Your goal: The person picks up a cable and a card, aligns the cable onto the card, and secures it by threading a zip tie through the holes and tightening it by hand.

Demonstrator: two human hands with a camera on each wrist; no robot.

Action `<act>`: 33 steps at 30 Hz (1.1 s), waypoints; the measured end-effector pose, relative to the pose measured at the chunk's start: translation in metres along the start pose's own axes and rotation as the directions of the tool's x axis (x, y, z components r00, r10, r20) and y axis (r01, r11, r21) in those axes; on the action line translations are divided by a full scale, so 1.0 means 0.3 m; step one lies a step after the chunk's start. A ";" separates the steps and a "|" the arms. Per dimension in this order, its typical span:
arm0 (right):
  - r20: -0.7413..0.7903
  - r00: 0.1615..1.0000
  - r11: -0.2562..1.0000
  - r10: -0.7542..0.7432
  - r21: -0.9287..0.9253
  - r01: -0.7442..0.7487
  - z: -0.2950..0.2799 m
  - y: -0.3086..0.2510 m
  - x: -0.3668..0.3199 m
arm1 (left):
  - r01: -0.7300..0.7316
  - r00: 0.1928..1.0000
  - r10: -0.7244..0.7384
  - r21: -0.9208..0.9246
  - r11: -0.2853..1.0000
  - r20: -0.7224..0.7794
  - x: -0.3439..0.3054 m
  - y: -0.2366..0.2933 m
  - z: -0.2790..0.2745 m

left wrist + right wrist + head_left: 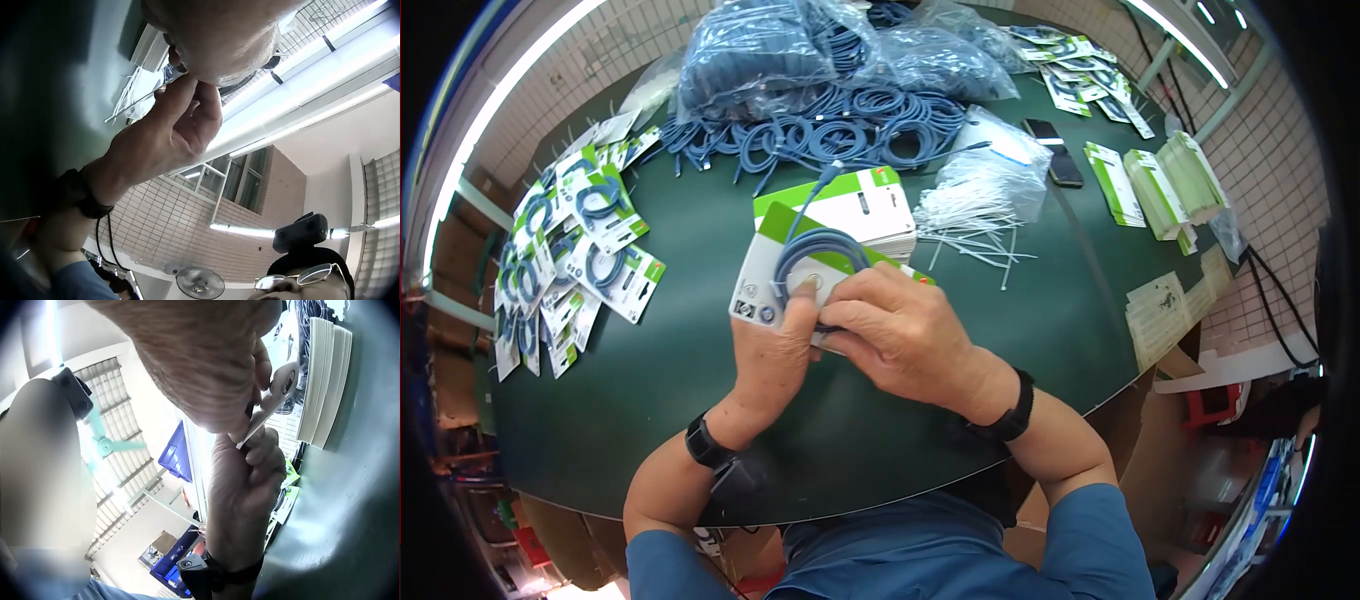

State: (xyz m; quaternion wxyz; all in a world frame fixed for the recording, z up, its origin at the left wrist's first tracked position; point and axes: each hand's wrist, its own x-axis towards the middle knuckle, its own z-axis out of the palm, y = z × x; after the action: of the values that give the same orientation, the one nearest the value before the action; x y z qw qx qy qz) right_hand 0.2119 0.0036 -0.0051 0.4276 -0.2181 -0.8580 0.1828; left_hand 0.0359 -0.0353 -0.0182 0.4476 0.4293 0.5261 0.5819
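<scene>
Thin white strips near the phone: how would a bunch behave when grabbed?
The white strips are slender, so probably light and bendy. Their ends splay many ways, so strays may slip out. The crinkled clear bag against them looks floppy and could drag along.

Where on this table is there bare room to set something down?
The green tabletop is bare between the right hand and the paper sheets, between the left hand and the carded cables, and along the near edge between the forearms. It's crowded at the back with coiled cables and plastic bags, and at far left.
</scene>
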 end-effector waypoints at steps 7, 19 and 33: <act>-0.114 0.989 0.996 -0.092 0.012 0.094 -0.048 0.004 0.028 | -0.045 0.997 0.046 0.027 0.999 -0.058 0.008 0.008 -0.014; -0.018 0.795 0.621 0.607 -0.614 -0.488 -0.308 0.326 -0.058 | -0.054 0.990 0.054 0.001 0.999 -0.128 0.044 0.023 -0.043; 0.039 0.792 0.663 0.609 -0.573 -0.482 -0.258 0.368 -0.074 | -0.082 0.991 0.080 -0.015 0.996 -0.111 0.038 0.015 -0.042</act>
State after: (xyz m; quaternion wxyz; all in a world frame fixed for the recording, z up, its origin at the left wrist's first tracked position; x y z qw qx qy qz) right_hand 0.3110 0.0942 -0.0308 0.1731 -0.5542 -0.8103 0.0799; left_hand 0.0207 -0.0272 -0.0143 0.3980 0.4132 0.5262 0.6277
